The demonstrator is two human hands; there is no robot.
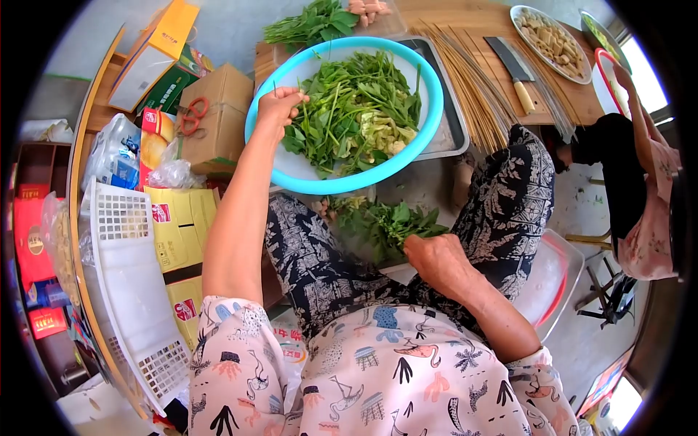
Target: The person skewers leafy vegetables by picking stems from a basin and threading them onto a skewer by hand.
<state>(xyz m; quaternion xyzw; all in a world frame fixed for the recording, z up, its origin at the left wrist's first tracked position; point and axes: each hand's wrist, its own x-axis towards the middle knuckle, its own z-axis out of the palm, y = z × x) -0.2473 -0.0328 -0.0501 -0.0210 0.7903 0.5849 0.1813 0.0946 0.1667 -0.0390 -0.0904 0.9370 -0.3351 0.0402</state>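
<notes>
A turquoise-rimmed basin (pixel 430 120) holds cut leafy greens (pixel 342 102), with paler, yellowish pieces at its lower right. My left hand (pixel 280 112) is over the basin's left side, its fingers closed in a pinch at the edge of the greens; a thin stem shows by the fingertips. Between my knees lies a darker bunch of leafy greens (pixel 385 221). My right hand (pixel 440 261) is closed around the right end of that bunch, and its fingertips are partly hidden by leaves. Whatever carries the bunch is mostly covered.
On the wooden table are a metal tray (pixel 454 138), bamboo skewers (pixel 472 87), a cleaver (pixel 512 69) and a plate of food pieces (pixel 552 43). Boxes, red scissors (pixel 193 116) and a white plastic basket (pixel 134 269) are at left. Another person (pixel 647 182) is at right.
</notes>
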